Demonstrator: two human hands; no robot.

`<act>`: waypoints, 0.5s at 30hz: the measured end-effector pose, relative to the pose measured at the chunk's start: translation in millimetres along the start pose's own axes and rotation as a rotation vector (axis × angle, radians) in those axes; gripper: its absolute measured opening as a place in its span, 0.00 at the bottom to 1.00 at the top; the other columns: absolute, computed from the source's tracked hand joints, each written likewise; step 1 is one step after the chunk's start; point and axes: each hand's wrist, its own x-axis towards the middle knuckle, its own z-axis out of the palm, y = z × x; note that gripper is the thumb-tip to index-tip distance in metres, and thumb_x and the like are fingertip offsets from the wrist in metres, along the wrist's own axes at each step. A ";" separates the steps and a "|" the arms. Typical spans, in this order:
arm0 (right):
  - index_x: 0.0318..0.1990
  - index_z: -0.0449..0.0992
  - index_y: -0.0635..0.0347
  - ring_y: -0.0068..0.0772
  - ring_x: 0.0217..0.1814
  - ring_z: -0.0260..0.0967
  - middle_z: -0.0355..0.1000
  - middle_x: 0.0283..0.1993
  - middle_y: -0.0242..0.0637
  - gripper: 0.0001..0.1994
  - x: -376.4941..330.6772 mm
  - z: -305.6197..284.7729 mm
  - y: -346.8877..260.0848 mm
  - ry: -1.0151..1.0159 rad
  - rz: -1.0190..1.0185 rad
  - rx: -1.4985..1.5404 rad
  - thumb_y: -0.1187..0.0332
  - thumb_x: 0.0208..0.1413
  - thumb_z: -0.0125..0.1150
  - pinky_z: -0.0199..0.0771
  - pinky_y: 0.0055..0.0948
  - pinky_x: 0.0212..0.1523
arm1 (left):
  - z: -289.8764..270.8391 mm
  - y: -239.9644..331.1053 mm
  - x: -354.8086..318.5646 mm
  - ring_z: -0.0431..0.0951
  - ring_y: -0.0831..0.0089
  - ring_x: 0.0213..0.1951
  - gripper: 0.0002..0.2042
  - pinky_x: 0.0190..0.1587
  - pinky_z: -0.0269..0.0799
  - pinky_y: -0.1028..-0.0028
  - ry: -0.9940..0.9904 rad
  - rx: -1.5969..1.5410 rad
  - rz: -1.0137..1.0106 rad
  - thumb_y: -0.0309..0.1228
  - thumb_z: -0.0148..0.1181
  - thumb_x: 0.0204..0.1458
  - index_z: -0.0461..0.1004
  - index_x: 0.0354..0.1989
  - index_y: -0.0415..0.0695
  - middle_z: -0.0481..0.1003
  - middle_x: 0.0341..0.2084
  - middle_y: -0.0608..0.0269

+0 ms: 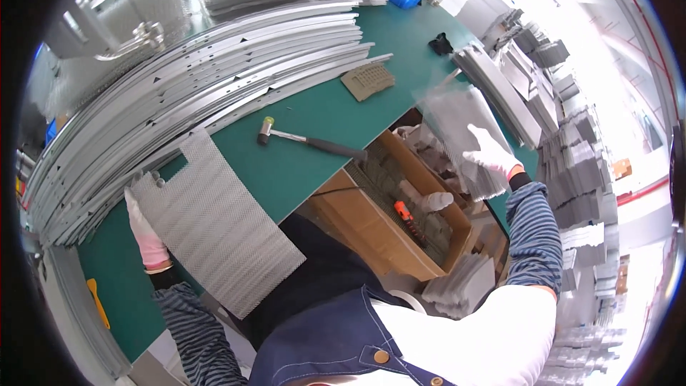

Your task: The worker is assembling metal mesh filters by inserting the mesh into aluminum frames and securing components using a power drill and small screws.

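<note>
My left hand, in a white and pink glove, holds the left edge of a silver mesh panel. That panel has a notch at its far end; its near end hangs past the table edge in front of my apron. On the right, my gloved right hand grips a second mesh sheet, thumb and fingers showing on its upper face. The far part of this sheet is blurred. A hammer with a black handle lies on the green table between my hands.
Long metal profiles are stacked along the table's far left. An open cardboard box below the table edge holds an orange-handled tool. Nearby lie a cardboard piece, a yellow tool and more metal profiles.
</note>
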 end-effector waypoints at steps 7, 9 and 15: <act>0.61 0.67 0.49 0.48 0.57 0.66 0.68 0.56 0.44 0.23 31.7 39.7 20.1 0.294 0.036 -0.074 0.57 0.59 0.55 0.64 0.42 0.60 | 1.9 3.4 -3.9 0.68 0.69 0.42 0.19 0.51 0.64 0.70 0.057 0.047 -0.025 0.44 0.37 0.67 0.67 0.52 0.43 0.70 0.40 0.56; 0.55 0.72 0.49 0.48 0.51 0.70 0.72 0.47 0.44 0.18 39.9 20.0 47.3 0.385 -0.045 -0.308 0.62 0.58 0.54 0.70 0.41 0.53 | 6.1 2.1 -5.4 0.68 0.69 0.42 0.19 0.51 0.64 0.71 0.061 0.057 -0.006 0.44 0.36 0.67 0.67 0.53 0.43 0.70 0.40 0.56; 0.55 0.70 0.58 0.44 0.45 0.76 0.76 0.47 0.43 0.17 34.3 -55.0 84.8 0.852 0.281 -0.733 0.69 0.59 0.46 0.75 0.40 0.46 | -5.4 -3.5 0.0 0.69 0.68 0.43 0.20 0.52 0.65 0.71 -0.100 0.042 0.004 0.43 0.34 0.68 0.65 0.55 0.41 0.70 0.41 0.56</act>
